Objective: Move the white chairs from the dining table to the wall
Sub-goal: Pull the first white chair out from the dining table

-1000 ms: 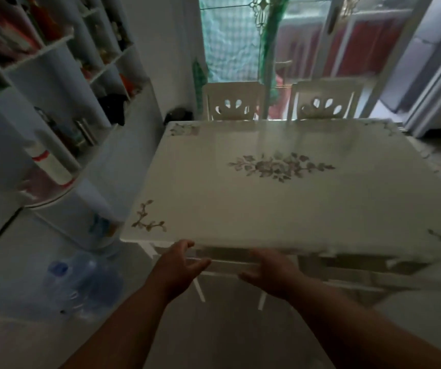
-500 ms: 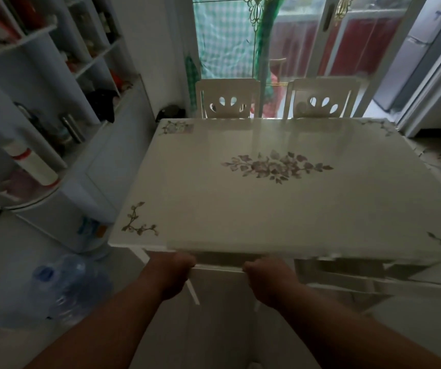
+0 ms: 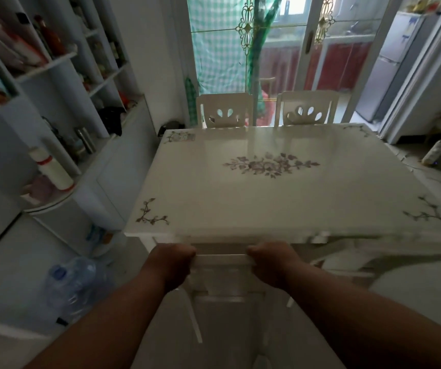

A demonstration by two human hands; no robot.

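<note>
A white chair (image 3: 222, 265) is tucked under the near edge of the white dining table (image 3: 280, 198), which has flower prints on its top. My left hand (image 3: 172, 262) and my right hand (image 3: 272, 259) both grip the top rail of this chair's back, one at each end. Beside it on the right, another white chair (image 3: 347, 272) sits partly under the table. At the far side of the table two more white chairs stand side by side, one on the left (image 3: 224, 110) and one on the right (image 3: 307, 109).
White shelves (image 3: 54, 83) with bottles and a low cabinet line the left wall. A large water bottle (image 3: 75, 283) lies on the floor at the left. Glass doors (image 3: 280, 49) stand behind the table and a fridge (image 3: 397, 70) at the far right.
My hands went from open and reaching under the table edge to closed on the near chair's top rail. The chair back has come slightly out from under the table.
</note>
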